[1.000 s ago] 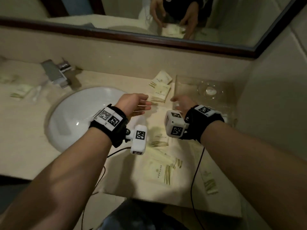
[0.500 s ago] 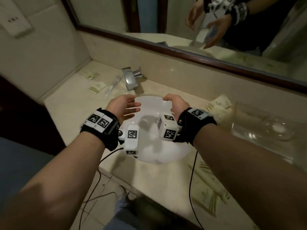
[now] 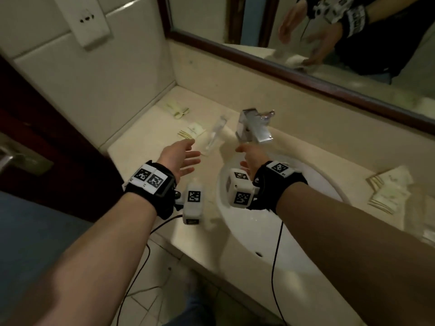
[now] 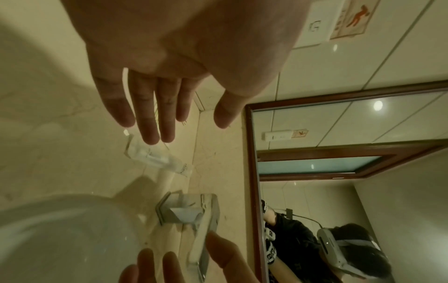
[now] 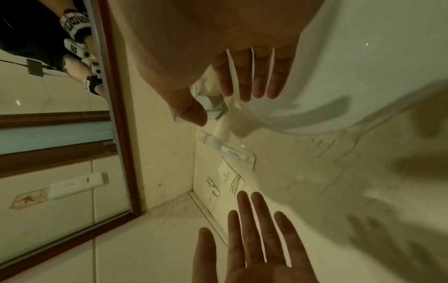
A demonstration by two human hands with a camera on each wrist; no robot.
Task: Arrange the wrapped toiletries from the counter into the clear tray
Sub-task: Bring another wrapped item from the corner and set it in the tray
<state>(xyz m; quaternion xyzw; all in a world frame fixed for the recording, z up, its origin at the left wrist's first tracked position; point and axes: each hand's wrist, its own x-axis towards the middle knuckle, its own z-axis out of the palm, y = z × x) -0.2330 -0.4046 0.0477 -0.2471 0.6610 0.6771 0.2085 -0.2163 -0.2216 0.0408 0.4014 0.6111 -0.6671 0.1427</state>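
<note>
Both hands are empty, with straight fingers, and hover over the counter's left part. My left hand (image 3: 184, 156) reaches toward a clear-wrapped long item (image 3: 215, 135) lying left of the faucet, its fingertips (image 4: 155, 134) just short of that wrapper (image 4: 155, 157). My right hand (image 3: 248, 156) hangs above the sink's back rim beside the faucet (image 3: 254, 128). A cream packet (image 3: 191, 131) and a second one (image 3: 177, 109) lie in the far left corner. More cream packets (image 3: 388, 187) lie to the right of the sink. I cannot see the clear tray.
The white sink (image 3: 294, 231) fills the counter's middle. A mirror (image 3: 306, 43) runs along the back wall, a tiled wall with a socket plate (image 3: 87, 22) closes the left. A dark door (image 3: 35, 137) stands at the left, and cables hang from both wrists.
The view has swung from the counter's right end to its left end. Both hands have crossed over the sink to the left, still empty, and the left one now stretches toward the clear wrapper.
</note>
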